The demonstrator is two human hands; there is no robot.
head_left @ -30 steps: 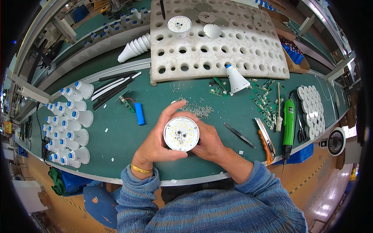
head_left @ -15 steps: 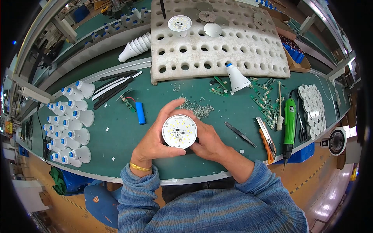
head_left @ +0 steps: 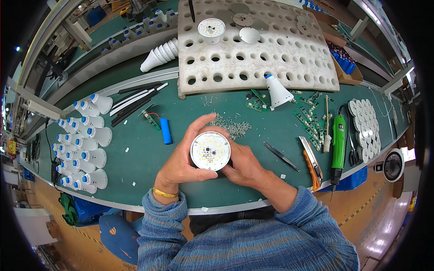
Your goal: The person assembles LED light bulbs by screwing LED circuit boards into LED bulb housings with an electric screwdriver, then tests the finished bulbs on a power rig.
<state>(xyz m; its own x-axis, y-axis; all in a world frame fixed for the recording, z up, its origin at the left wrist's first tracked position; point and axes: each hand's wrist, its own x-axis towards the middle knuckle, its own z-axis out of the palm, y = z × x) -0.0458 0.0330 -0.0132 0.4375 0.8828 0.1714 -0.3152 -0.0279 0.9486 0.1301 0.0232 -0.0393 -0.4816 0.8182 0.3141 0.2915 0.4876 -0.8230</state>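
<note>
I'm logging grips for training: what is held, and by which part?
A white LED lamp: the left hand grips around its left side; the right hand is at its lower right, exact contact hidden.

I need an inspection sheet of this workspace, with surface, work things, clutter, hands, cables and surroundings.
Surface: green bench top, small white scraps scattered on it.
Work things: LED disc, facing the camera; white lamp housings grouped at left.
Clutter: tiny metal pieces heaped beyond the hands; tweezers, orange knife, green screwdriver loose at right.
Hands: left hand curls around the LED disc's rim; right hand beside it, fingertips hidden.
Cables: dark cable at left end; red wire beside blue battery.
Surroundings: small fan past the right end; blue seat near the front edge.
</note>
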